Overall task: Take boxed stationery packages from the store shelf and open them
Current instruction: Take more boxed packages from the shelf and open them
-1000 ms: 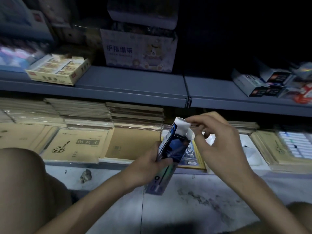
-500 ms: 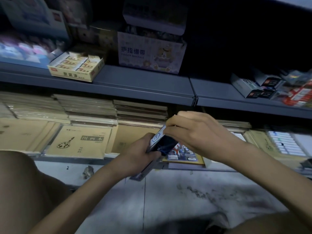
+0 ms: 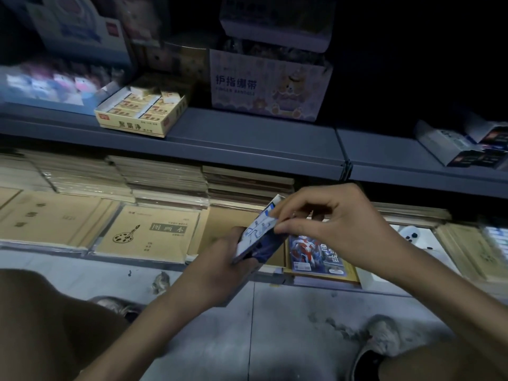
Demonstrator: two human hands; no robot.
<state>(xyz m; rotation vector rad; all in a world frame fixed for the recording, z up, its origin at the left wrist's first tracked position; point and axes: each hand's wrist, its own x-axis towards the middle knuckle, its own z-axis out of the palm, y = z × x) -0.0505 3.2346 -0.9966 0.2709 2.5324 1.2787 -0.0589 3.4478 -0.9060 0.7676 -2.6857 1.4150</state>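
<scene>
Before dim store shelves (image 3: 247,149), left hand (image 3: 220,268) gripped a tilted blue-and-white stationery box (image 3: 258,235) low; right hand (image 3: 327,224) pinched its upper end.

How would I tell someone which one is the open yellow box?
Look at the grey upper shelf. Left of the pale bear-printed carton sits the yellow box. It alone is a low open tray of small yellow packs.

Brown drawing notebooks (image 3: 148,235) lie flat in rows; a colourful booklet (image 3: 310,254) lies near them. A grey shoe (image 3: 382,339) rests on the stained floor (image 3: 288,325).
</scene>
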